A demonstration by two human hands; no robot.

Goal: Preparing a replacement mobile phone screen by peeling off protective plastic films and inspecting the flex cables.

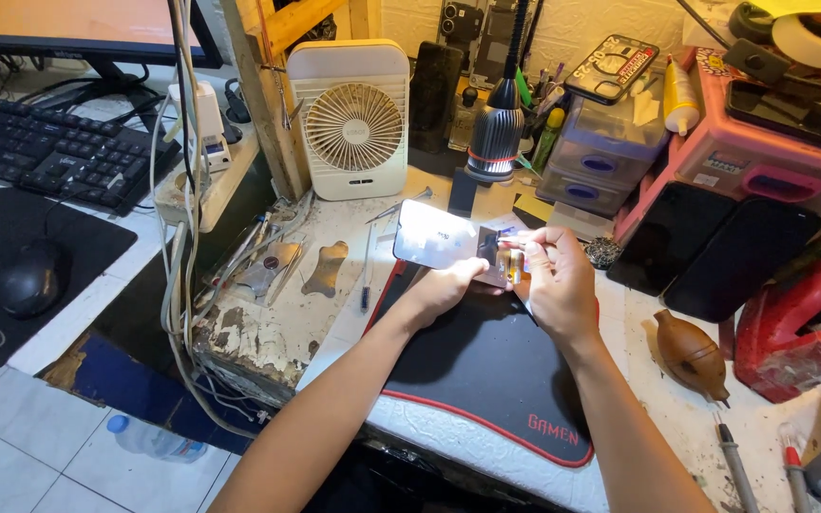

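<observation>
Opened phone under the lamp — both hands on it

Your left hand (444, 288) grips the phone (448, 237) by its lower edge above the black desk mat (486, 366); your right hand (558, 285) is pinched shut on a thin tool (517, 241) at the internals — keep the left grip firm and work lightly

Phone (439, 237) detail lost in glare

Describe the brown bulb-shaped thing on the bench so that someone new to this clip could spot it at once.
Start at the black desk mat with red edging under the person's hands, then look just past its right side on the worn white benchtop. There lies a brown rubber pear-shaped air blower on its side, the only rounded, soft-looking item among flat dark phones.
</observation>
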